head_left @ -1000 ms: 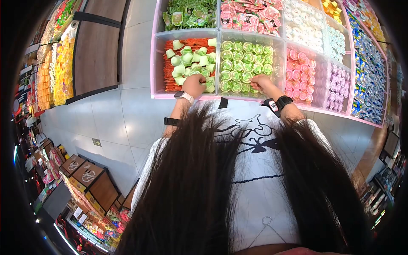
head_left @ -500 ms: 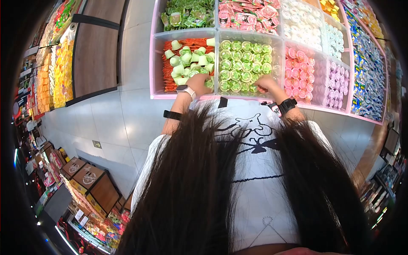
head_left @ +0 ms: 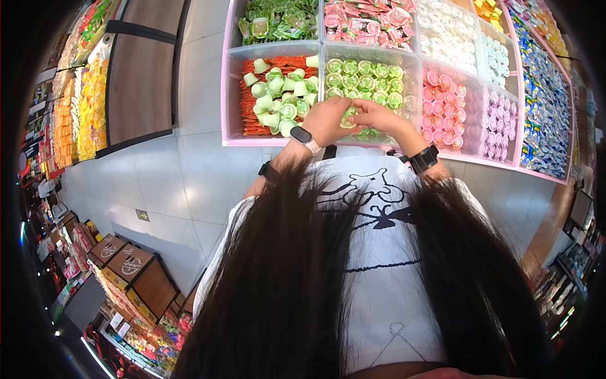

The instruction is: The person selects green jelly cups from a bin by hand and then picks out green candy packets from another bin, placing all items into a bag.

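My left hand [head_left: 326, 120] and my right hand [head_left: 377, 118] meet above the near edge of the bin of green jelly cups. A green jelly cup [head_left: 348, 118] shows between them, fingers of both hands closed about it. Underneath, jelly cups [head_left: 366, 82] stand in rows with their clear lids up. In the bin to the left, loose jelly cups [head_left: 276, 85] lie jumbled over red-orange packets [head_left: 251, 114], some upside down or on their sides. My hands hide part of the near rows.
Pink jelly cups [head_left: 442, 95] and purple ones [head_left: 502, 117] fill bins to the right. Green packets [head_left: 281, 19] and pink packets [head_left: 369, 25] lie in the farther bins. Clear dividers separate the bins, and a pink rim [head_left: 252, 143] runs along the front.
My left hand has moved right, out of the jumbled bin. My right hand has moved left to meet it, and a jelly cup now shows between them.
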`<state>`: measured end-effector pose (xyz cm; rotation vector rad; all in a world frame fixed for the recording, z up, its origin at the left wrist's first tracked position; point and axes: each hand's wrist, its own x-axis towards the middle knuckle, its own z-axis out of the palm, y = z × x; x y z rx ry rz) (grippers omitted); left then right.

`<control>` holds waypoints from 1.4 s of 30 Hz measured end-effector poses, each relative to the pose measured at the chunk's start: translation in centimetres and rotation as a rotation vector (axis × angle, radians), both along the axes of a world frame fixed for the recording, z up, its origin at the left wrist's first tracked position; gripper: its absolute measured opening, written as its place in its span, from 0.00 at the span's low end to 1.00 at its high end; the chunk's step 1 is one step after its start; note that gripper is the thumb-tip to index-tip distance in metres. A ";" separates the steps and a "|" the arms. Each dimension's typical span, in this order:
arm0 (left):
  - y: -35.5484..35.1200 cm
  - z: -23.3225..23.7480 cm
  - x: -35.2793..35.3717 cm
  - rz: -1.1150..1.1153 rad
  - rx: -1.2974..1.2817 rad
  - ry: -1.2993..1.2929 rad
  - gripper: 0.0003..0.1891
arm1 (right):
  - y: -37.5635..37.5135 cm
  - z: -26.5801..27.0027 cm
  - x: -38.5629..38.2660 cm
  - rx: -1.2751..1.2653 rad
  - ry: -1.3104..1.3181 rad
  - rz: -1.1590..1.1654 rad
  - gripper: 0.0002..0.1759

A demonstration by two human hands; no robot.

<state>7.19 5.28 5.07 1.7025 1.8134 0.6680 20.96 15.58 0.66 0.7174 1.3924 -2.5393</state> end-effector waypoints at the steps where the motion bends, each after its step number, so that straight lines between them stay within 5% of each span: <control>1: -0.1 -0.1 0.0 -0.006 0.021 0.002 0.21 | 0.0 -0.9 0.8 0.045 -0.083 -0.049 0.24; 8: -1.1 -1.7 -3.0 0.038 -0.015 0.098 0.19 | 1.0 -5.7 5.9 0.206 -0.660 -0.103 0.31; 12: -1.3 -1.5 -3.2 0.080 -0.081 0.049 0.17 | 0.5 -8.1 6.2 0.014 -0.627 -0.287 0.27; 20: -1.9 -2.0 -3.5 0.084 -0.098 0.018 0.15 | 0.7 -10.8 5.8 -0.023 -0.630 -0.194 0.09; 27: -1.9 -1.9 -4.0 0.133 -0.145 0.004 0.14 | 0.8 -10.9 4.4 0.064 -0.830 -0.007 0.06; 42: -2.3 -2.8 -3.9 0.081 -0.147 0.074 0.15 | 1.2 -10.0 4.9 0.027 -0.739 0.008 0.05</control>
